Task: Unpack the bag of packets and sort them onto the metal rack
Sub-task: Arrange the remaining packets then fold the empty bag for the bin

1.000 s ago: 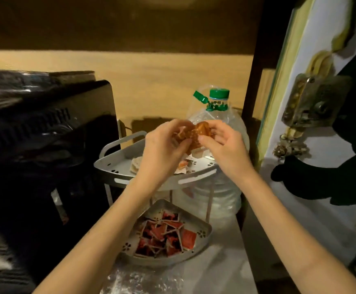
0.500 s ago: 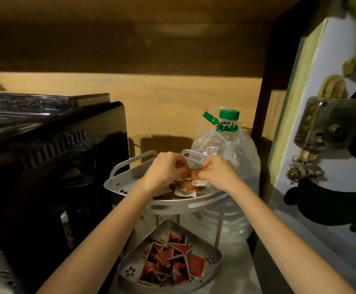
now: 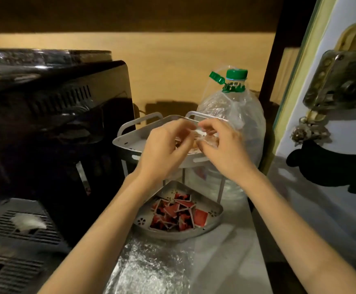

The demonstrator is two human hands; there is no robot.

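Observation:
A two-tier metal rack stands on the counter; its upper shelf [image 3: 126, 141] has a raised rim with two handles. My left hand [image 3: 164, 151] and my right hand [image 3: 223, 149] meet over that shelf, both pinching a small clear plastic bag of orange-brown packets [image 3: 202, 136]. The bag is blurred and mostly hidden by my fingers. The lower shelf [image 3: 215, 213] holds several red and black packets [image 3: 175, 213] in a loose pile.
A large clear plastic bottle [image 3: 236, 115] with a green cap stands right behind the rack. A black appliance [image 3: 52, 132] fills the left side. A white door with a metal latch [image 3: 338, 81] is at the right. Crinkled foil [image 3: 151, 266] covers the near counter.
Both hands, after dipping the bag low into the upper shelf, have lifted slightly and spread apart on it. The camera view shifted a little.

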